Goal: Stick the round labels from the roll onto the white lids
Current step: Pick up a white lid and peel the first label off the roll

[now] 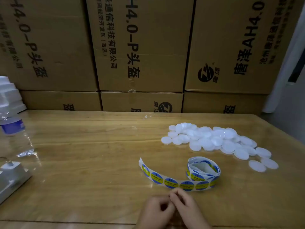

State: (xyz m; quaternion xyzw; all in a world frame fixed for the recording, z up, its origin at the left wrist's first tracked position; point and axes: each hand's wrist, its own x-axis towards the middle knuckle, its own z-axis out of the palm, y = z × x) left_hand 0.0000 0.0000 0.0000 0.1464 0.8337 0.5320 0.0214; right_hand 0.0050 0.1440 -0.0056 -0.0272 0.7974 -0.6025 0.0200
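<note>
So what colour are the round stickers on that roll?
The round labels are blue with a yellow band across the middle, clearest in the head view.

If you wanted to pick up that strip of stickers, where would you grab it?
Probably the bare free end of the label strip, pinched from the left: it curls up off the table, so fingers can slip beneath. The coiled roll looks loose and would likely unwind.

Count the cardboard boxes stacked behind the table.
6 cardboard boxes: three above, at left, middle, right; three below them. Others may be hidden.
</note>
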